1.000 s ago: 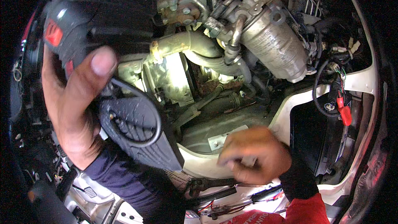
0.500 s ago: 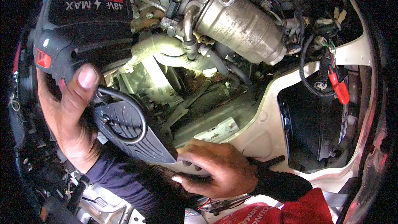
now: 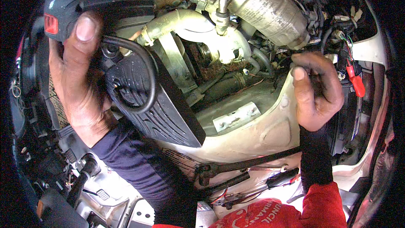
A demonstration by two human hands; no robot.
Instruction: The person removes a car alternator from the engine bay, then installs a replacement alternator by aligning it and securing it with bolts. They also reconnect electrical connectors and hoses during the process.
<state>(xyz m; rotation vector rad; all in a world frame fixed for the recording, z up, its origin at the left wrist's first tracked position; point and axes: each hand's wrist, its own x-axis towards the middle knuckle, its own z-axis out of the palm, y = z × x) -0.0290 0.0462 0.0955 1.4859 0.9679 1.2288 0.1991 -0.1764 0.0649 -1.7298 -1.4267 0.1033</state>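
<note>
My left hand (image 3: 80,80) is wrapped around a black cordless work light, its thumb up and its fingers mostly hidden behind. The light's ribbed panel (image 3: 164,122) carries a black wire hook loop (image 3: 153,71), and a bulky black battery body (image 3: 101,0) sits above the thumb. Its lit side is hidden; bright light falls on a pale curved pipe (image 3: 181,21). My right hand (image 3: 318,93) is raised over the right edge of the cream bay opening, fingers loosely curled and thumb apart, with nothing visible in it. Close to its right hangs a red terminal cover (image 3: 357,82).
A metal canister (image 3: 270,10) with hoses stands at the upper right. A pale bracket (image 3: 237,116) sits on the cream frame (image 3: 257,139). Below lie a long dark bar tool (image 3: 253,158) and several wires. Pedals (image 3: 102,194) show at lower left; red cloth (image 3: 261,215) is nearest me.
My right hand has left the lower corner of the ribbed panel and moved up and right. The engine parts sit farther right in view, and the long bar tool is now uncovered.
</note>
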